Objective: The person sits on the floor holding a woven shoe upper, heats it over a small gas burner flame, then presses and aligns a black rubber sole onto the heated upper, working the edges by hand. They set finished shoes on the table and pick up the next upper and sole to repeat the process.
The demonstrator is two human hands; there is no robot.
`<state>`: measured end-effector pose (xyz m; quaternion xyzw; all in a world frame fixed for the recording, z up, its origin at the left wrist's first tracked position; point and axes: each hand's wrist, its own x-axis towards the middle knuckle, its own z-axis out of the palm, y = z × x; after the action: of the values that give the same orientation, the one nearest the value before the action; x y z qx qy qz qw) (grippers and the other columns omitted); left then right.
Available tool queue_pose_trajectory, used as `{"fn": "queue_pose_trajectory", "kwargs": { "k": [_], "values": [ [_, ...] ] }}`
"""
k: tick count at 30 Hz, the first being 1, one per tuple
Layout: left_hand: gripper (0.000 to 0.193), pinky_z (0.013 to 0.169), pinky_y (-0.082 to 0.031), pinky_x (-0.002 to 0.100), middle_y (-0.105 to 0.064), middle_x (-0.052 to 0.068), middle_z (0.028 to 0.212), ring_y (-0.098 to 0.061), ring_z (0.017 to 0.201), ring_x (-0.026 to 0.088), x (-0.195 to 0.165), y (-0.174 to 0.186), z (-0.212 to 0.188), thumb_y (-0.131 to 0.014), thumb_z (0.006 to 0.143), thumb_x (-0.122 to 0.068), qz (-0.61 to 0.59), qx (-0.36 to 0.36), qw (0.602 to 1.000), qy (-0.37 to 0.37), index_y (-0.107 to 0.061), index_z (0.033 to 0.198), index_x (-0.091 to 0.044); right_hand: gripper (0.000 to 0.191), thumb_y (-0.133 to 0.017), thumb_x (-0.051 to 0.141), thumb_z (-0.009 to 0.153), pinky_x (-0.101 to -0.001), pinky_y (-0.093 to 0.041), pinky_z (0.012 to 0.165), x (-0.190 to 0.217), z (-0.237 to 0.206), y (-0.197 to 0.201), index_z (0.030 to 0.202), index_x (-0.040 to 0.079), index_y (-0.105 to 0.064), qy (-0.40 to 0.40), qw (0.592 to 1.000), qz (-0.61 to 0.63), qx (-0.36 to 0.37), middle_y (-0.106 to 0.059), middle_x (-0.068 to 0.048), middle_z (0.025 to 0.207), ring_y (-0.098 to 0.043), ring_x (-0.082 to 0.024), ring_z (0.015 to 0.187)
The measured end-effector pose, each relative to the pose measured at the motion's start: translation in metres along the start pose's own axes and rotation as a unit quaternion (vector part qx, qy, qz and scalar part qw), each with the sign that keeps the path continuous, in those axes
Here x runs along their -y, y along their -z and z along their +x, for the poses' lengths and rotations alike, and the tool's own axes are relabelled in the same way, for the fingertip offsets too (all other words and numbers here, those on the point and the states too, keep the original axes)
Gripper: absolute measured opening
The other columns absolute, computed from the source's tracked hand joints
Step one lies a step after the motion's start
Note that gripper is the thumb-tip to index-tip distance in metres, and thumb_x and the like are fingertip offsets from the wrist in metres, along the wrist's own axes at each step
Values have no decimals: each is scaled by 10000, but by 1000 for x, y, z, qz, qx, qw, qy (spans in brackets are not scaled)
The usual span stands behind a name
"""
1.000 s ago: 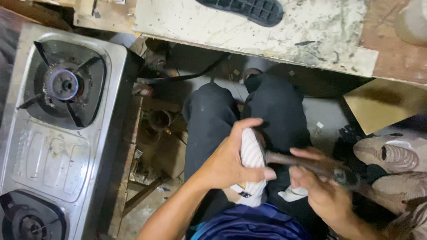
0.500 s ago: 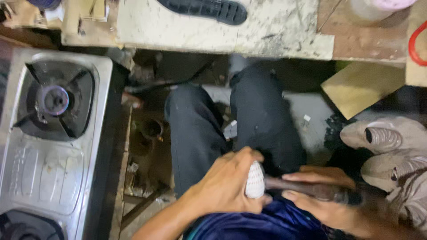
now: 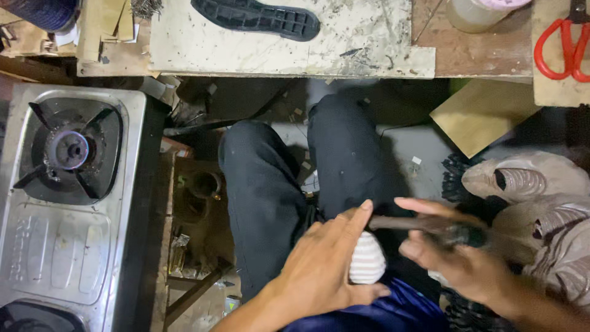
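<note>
My left hand (image 3: 329, 264) is wrapped over a white ribbed shoe (image 3: 367, 258) that rests on my lap, between my black trouser legs (image 3: 270, 197). My right hand (image 3: 455, 258) grips a dark-handled tool (image 3: 430, 226) whose shaft points left toward the shoe. The tool is blurred, and I cannot tell whether its tip touches the shoe. Most of the shoe is hidden under my left palm.
A steel gas stove (image 3: 67, 203) stands at the left. A worn worktable (image 3: 276, 37) ahead carries a black shoe sole (image 3: 255, 17) and red-handled scissors (image 3: 562, 52). Beige shoe uppers (image 3: 528, 184) lie at the right beside a cardboard piece (image 3: 479, 114).
The view has tilted up, so the hands and shoe sit lower in frame. The left hand has slid further over the shoe, covering more of it. The right hand still holds the tool.
</note>
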<state>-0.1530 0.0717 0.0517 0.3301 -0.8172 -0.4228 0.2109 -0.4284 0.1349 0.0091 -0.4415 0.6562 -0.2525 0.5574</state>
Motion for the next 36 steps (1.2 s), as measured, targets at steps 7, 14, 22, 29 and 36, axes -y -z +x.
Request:
{"fn": "queue_pose_trajectory", "kwargs": {
  "k": [7,14,22,29,36],
  "values": [
    [810,1206,-478,409,-548,204,1453,-572,1377,354,-5,-12,-25,-807,931,-357,-112,-17,981,-158,-368,1548,-70,612,-699,379,897,-393,-527,911,1,12,3,1413,71,-582,2,998,-12,58,-658,-136,1197,-650,-193,1074],
    [742,978,-560,453,-605,94,1384,-634,1240,275,33,-52,-31,-691,868,-513,-704,-58,678,204,-426,1476,-178,631,-780,307,865,-311,-568,813,5,-20,-32,1398,60,-551,226,957,-82,-162,-706,-137,1169,-696,-194,974],
    [718,578,-536,344,-667,149,1000,-655,736,229,90,-93,-9,-374,1007,-669,-744,-305,529,271,-588,1287,-44,381,-781,142,813,-266,-582,644,-4,-27,-66,1182,49,-752,83,993,-52,-70,-741,-86,881,-726,-147,637],
    [772,526,-515,323,-664,129,960,-639,668,214,116,-119,-7,-353,987,-713,-734,-321,536,265,-586,1225,-17,371,-868,254,748,-269,-535,601,-24,-14,-96,1063,83,-771,188,954,-216,-88,-698,-61,759,-684,-114,631],
    [632,580,-506,324,-657,81,857,-621,668,191,128,-143,-13,-378,1020,-615,-741,-339,525,244,-624,1225,-70,281,-811,189,762,-282,-553,517,-2,11,-88,990,26,-792,81,981,-141,-110,-726,-74,725,-662,-142,551]
  ]
}}
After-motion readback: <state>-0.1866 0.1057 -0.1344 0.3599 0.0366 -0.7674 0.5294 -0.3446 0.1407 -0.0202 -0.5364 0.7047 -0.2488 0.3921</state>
